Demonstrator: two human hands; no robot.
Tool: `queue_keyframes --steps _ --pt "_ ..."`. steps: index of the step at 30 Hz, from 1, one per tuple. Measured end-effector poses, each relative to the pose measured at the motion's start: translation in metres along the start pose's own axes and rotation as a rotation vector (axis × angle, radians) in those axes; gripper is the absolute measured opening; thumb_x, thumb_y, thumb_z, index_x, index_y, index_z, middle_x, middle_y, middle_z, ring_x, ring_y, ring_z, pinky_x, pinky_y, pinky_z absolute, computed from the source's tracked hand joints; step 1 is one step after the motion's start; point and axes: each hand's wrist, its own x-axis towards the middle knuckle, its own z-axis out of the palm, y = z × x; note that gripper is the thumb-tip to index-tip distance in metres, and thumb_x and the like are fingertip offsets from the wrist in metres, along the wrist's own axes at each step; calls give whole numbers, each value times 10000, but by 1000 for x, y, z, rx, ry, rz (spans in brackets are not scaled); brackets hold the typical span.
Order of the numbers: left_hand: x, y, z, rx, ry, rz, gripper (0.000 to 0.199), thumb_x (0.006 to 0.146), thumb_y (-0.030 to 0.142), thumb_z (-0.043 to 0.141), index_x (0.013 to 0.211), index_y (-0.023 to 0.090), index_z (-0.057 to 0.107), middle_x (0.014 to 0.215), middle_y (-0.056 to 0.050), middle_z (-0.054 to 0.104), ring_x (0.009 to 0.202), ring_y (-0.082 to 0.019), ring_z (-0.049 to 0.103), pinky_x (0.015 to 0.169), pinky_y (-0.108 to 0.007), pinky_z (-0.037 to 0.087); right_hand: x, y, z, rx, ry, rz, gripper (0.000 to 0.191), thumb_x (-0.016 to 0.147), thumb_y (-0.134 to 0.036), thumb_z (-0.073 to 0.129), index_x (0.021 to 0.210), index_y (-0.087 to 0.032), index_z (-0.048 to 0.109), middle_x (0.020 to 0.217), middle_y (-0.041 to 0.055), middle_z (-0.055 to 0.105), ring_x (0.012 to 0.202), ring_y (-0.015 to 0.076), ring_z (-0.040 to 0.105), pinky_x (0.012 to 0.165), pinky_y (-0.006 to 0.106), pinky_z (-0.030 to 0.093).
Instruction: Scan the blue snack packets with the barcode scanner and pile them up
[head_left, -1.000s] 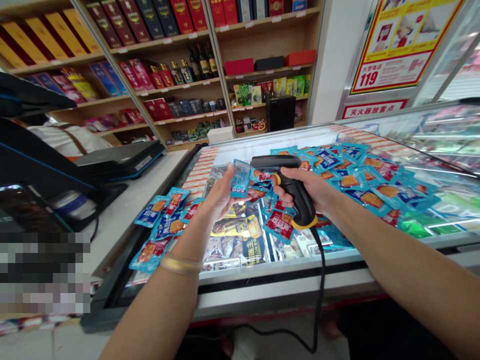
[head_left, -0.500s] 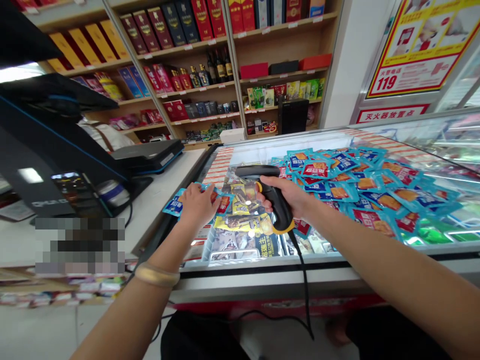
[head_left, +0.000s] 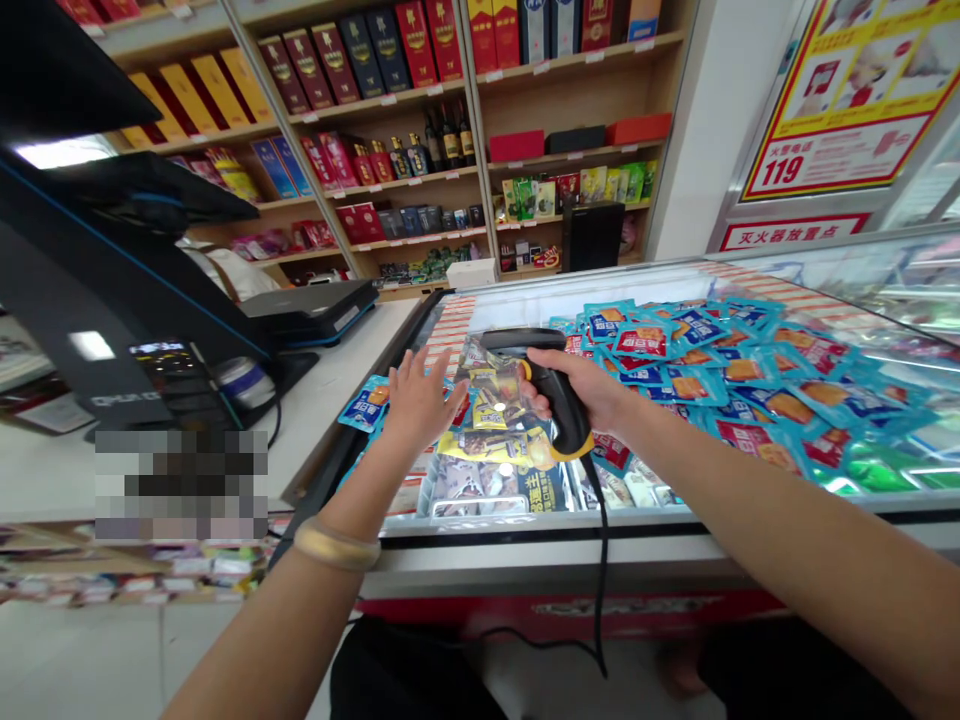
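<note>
My right hand (head_left: 574, 385) is wrapped round the handle of a black and yellow barcode scanner (head_left: 564, 405), its head pointing left over the glass. With fingers spread, my left hand (head_left: 421, 400) hovers over a few blue snack packets (head_left: 365, 403) at the left end of the glass top; it partly hides them, and nothing shows in its grasp. To the right of the scanner lies a heaped pile of similar blue snack packets (head_left: 697, 385) with red and dark blue labels.
The glass-topped freezer (head_left: 600, 545) has wrapped goods (head_left: 487, 480) visible under its lid. At left, a counter (head_left: 330, 390) carries a dark checkout machine (head_left: 135, 300) and a flat scale (head_left: 311, 310). The scanner's cable (head_left: 602, 580) hangs over the front edge. Shelves (head_left: 480, 160) stand behind.
My left hand has lifted off the packets at the left and spread its fingers, moving slightly right. The right hand keeps hold of the scanner. The whole view has shifted slightly.
</note>
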Motion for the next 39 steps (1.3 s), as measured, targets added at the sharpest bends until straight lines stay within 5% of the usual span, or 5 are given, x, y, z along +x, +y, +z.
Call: queue_keyframes --steps 14,20,28,34,39 --pt "72 119 50 -523 -169 268 787 802 421 677 1485 149 395 1520 -152 466 1408 -291 434 1177 -424 338 -48 -49 -72 44 82 -271 247 856 -414 632 839 -181 549 614 -9 539 461 96 452 416 198 420" --pt "75 117 55 -520 -177 240 788 766 429 700 1447 115 459 1422 -182 551 1313 -316 525 1132 -433 375 -46 -47 -64 20 109 -255 250 878 -416 612 838 -174 565 612 -9 542 455 91 444 432 203 429" --pt "60 104 26 -405 -159 178 718 708 417 758 1363 178 585 1214 -154 675 1126 -331 630 1017 -432 464 -46 -45 -65 40 127 -236 232 897 -392 586 815 -176 575 610 -8 540 460 88 445 432 199 425" --pt "43 79 12 -978 -307 -130 510 838 561 583 1159 176 680 930 -95 758 775 -247 711 798 -408 565 -47 -42 -62 39 134 -216 236 887 -390 602 808 -169 588 609 -4 553 453 88 454 424 197 428" --pt "37 80 10 -1555 -441 -433 484 957 518 357 1153 162 622 1027 -132 753 819 -225 733 802 -401 571 -46 -38 -57 9 130 -161 246 890 -384 601 787 -161 590 596 3 563 441 89 464 417 199 437"
